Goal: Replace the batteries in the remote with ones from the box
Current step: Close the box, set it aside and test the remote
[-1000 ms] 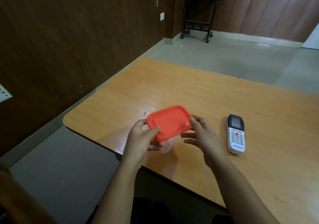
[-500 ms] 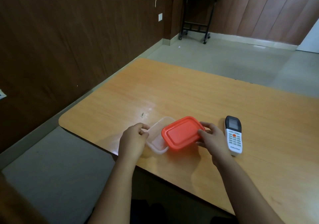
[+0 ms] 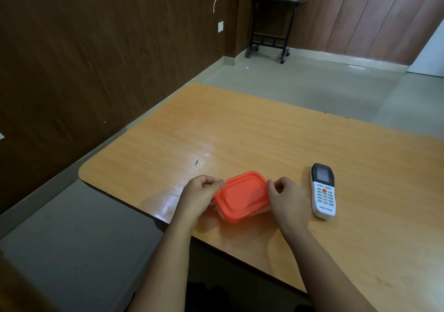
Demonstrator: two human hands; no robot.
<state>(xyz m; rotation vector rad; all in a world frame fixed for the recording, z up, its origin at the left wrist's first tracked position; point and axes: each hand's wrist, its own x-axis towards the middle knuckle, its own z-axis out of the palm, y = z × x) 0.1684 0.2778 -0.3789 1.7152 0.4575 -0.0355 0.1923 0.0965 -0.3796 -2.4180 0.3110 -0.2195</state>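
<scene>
Flanking the orange-lidded box [image 3: 241,196], both hands touch it.

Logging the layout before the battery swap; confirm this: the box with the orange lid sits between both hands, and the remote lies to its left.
Wrong side. The head view shows the remote lying right of the box, beyond the right hand. The rest stands: the orange-lidded box sits between that and the left hand.

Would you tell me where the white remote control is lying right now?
In the head view, the white remote control lies face up on the wooden table, just right of the right hand.
</scene>
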